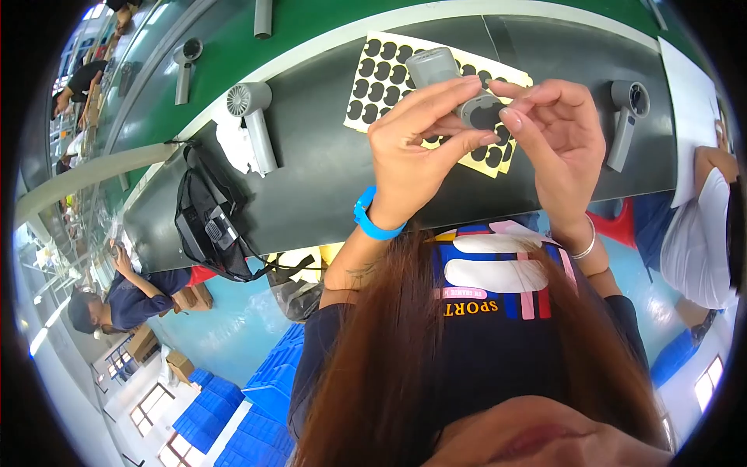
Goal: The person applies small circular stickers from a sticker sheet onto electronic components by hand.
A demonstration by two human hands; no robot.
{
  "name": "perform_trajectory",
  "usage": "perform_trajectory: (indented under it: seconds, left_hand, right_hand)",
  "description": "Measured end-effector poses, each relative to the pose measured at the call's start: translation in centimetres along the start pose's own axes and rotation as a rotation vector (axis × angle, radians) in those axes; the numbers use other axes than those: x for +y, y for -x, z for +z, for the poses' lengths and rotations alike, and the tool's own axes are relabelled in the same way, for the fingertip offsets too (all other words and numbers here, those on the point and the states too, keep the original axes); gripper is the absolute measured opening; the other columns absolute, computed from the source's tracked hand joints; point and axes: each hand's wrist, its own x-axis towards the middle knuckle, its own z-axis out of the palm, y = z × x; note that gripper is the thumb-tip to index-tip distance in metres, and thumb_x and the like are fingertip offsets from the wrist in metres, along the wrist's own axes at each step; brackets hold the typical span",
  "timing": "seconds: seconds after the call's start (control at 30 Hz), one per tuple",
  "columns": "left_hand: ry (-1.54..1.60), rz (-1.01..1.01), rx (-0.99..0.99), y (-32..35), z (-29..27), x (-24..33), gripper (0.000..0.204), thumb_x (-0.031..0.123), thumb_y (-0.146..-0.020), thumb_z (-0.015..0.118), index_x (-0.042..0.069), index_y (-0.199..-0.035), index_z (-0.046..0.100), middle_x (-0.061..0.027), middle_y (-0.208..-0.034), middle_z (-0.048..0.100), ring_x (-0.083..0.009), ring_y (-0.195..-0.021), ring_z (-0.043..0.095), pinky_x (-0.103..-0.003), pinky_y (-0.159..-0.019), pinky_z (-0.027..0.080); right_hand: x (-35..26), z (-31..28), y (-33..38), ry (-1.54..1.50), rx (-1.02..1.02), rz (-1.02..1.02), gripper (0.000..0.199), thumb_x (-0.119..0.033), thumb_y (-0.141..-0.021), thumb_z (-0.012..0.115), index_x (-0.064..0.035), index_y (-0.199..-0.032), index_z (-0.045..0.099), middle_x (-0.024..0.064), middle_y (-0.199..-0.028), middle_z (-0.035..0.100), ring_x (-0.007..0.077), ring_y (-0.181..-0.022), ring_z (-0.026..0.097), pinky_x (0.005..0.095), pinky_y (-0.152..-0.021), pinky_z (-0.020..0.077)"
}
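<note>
My left hand, with a blue wristband, grips a small grey handheld fan above the dark worktable. My right hand, with a silver bracelet, pinches the fan's near end, where a dark oval pad sits under my fingertips. Under both hands lies a yellow sheet carrying several black oval pads. The hands partly hide the fan's body and the sheet's right side.
Other grey fans lie at the left and right of the table, and two more on the green belt beyond. A black bag hangs at the table's left. White paper and a seated co-worker are at the right.
</note>
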Motion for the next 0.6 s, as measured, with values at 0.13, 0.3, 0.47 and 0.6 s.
perform_trajectory:
  seconds: [0.13, 0.3, 0.47, 0.6]
  left_hand:
    - [0.116, -0.073, -0.051, -0.1, -0.13, 0.1, 0.047, -0.016, -0.071, 0.068, -0.005, -0.116, 0.062, -0.0164, -0.119, 0.058, -0.0178, -0.084, 0.067, -0.025, -0.067, 0.057]
    - [0.171, -0.116, -0.071, -0.14, -0.34, 0.03, 0.045, -0.014, -0.073, 0.068, -0.005, -0.116, 0.062, -0.0159, -0.122, 0.057, -0.0167, -0.085, 0.067, -0.025, -0.071, 0.057]
    - [0.163, -0.105, -0.107, -0.27, -0.4, -0.16, 0.042, -0.013, -0.076, 0.068, -0.005, -0.116, 0.061, -0.0153, -0.123, 0.055, -0.0171, -0.088, 0.067, -0.025, -0.075, 0.058]
    - [0.209, -0.114, -0.102, -0.28, -0.22, -0.27, 0.041, -0.012, -0.076, 0.068, -0.006, -0.116, 0.061, -0.0147, -0.123, 0.056, -0.0162, -0.087, 0.067, -0.024, -0.075, 0.057]
  right_hand:
    - [0.0, -0.25, 0.07, 0.006, -0.012, -0.005, 0.025, 0.007, -0.085, 0.063, 0.0035, -0.105, 0.048, 0.0108, -0.089, 0.061, 0.0234, -0.103, 0.062, 0.0299, -0.085, 0.0521]
    - [-0.01, -0.46, -0.03, 0.046, -0.013, 0.006, 0.026, 0.007, -0.084, 0.064, 0.0036, -0.105, 0.049, 0.0108, -0.09, 0.061, 0.023, -0.102, 0.063, 0.0289, -0.083, 0.0533]
    - [-0.15, -0.58, -0.17, 0.068, -0.001, 0.005, 0.025, 0.007, -0.084, 0.064, 0.0039, -0.104, 0.049, 0.0101, -0.09, 0.061, 0.0229, -0.102, 0.063, 0.0282, -0.081, 0.0542]
    - [-0.15, -0.69, -0.18, 0.086, -0.004, 0.0, 0.023, 0.007, -0.084, 0.064, 0.004, -0.101, 0.05, 0.0095, -0.09, 0.061, 0.0229, -0.102, 0.063, 0.0284, -0.08, 0.0548]
